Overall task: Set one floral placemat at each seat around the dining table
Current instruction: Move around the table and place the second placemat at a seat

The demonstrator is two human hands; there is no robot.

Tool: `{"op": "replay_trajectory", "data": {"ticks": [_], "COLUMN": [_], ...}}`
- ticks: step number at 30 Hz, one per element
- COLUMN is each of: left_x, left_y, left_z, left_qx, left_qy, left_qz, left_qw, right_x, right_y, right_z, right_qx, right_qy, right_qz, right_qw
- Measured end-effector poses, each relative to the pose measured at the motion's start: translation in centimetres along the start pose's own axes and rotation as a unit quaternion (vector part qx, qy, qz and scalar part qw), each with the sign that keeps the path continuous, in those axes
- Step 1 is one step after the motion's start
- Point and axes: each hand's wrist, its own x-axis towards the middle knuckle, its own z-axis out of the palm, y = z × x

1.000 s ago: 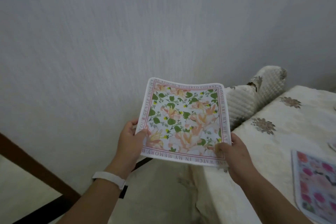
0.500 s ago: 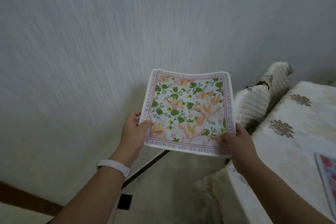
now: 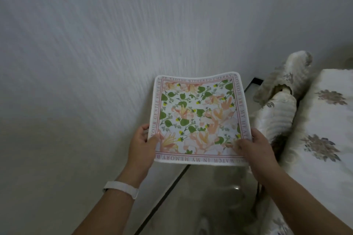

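A: We had the floral placemat (image 3: 198, 118) at centre frame, held up in the air, print facing us, not on any surface yet.

B: Grips?

A: Our left hand (image 3: 142, 143) pinched the near-left corner at 8 o'clock from the mat's middle, thumb on top, fingers curled under. Our right hand (image 3: 254, 146) did the same at the near-right corner, 4 o'clock. Both closed on the mat, nothing else in either. White wristband (image 3: 122, 190) on the left wrist.

B: Table?

A: The dining table (image 3: 324, 139), under a cream cloth with brown flower motifs, sat at 3 o'clock from the mat, apart from it. A quilted chair back (image 3: 277, 108) stood between them, at roughly 2 o'clock. Wall (image 3: 95, 44) filled 9 through 12.

B: Progress?

A: We judged this mat as in carry, its seat not yet reached. No laid mat showed in this view, so we couldn't count finished seats. At least this one was left.

B: Hidden stuff?

A: Most of the tabletop was cut off at the right edge. Seat count unknown. The border lettering was partly covered by both thumbs. Something pale and glossy on the floor at 6 o'clock, under the mat; we couldn't tell what.
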Motion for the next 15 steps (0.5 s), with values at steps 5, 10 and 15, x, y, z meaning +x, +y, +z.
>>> {"op": "replay_trajectory", "data": {"ticks": [5,10,15], "left_x": [6.8,11.5,15.1], "left_y": [2.4,4.2,5.0], "left_z": [5.0,9.3,14.3], "left_qx": [0.01,0.017,0.02], "left_qy": [-0.045,-0.091,-0.16], "left_qz": [0.01,0.018,0.019], "left_qw": [0.999,0.996,0.987], "right_x": [6.7,10.2,12.7], "right_y": [-2.7,-4.2,-4.7], "right_z": [-0.8,-2.4,-4.6], "right_qx": [0.008,0.012,0.01], "right_qy": [0.034,0.084,0.158], "right_qz": [0.001,0.007,0.018], "right_qw": [0.999,0.996,0.987]}}
